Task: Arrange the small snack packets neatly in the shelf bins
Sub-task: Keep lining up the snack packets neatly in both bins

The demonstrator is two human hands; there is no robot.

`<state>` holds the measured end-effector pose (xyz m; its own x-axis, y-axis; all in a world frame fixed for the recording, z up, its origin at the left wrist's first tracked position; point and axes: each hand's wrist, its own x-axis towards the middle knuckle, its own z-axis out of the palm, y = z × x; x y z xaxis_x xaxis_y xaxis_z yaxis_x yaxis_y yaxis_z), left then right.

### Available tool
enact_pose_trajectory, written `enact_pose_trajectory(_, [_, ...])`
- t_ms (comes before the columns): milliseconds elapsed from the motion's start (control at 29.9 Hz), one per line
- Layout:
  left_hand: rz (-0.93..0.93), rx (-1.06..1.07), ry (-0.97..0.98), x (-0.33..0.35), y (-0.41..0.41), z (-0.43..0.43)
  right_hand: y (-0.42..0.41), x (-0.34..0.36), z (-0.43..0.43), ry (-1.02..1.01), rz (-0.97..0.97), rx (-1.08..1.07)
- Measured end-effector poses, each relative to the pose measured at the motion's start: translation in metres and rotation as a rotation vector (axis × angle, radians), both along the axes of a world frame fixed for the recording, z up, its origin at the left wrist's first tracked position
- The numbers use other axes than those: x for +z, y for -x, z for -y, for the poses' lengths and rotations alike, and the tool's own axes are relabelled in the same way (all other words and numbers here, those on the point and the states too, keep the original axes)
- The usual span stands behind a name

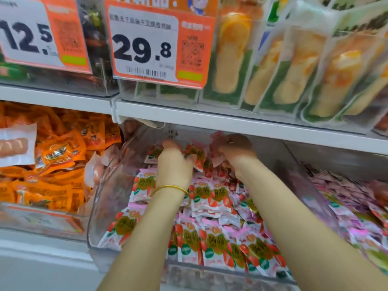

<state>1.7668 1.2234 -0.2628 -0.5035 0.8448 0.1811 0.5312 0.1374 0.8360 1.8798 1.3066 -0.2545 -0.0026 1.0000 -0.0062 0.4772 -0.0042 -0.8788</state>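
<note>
while both arms reached deep into the clear bin (100, 206), the left hand (174, 162) curled its fingers round a few pink snack packets (214, 238) near the back wall. the right hand (237, 152) beside it seemed to pinch another small bunch, though blur hid its fingertips. the other packets lay heaped across the bin, under the shelf (231, 120) carrying the 29.8 price tag (144, 49). orange packets (54, 164) filled the neighbouring bin on the left.
</note>
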Motion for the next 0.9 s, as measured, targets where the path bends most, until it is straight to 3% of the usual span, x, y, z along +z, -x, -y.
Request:
enact_pose_trajectory(200, [-0.629,-0.109,0.202,-0.010,0.003,-0.011,-0.014,-0.017,-0.007,-0.210,0.230,-0.050])
enact_pose_trajectory(301, [-0.789,-0.237,0.287,-0.008,-0.002,-0.005,-0.017,-0.014,-0.005,-0.305,0.441,-0.065])
enact_pose_trajectory(468, [-0.835,-0.325,0.406,-0.009,-0.006,-0.003,-0.008,-0.010,0.006,-0.388,0.583,-0.044])
enact_pose_trajectory(568, [-0.844,-0.305,0.394,-0.008,-0.010,-0.003,0.003,-0.014,0.014,-0.294,0.705,0.174])
enact_pose_trajectory(701, [-0.804,-0.251,0.359,-0.010,-0.008,-0.004,-0.009,-0.005,0.031,-0.075,0.560,0.423])
enact_pose_trajectory(902, [-0.695,-0.129,0.312,-0.002,-0.001,-0.003,-0.015,-0.012,0.029,-0.107,0.679,0.439])
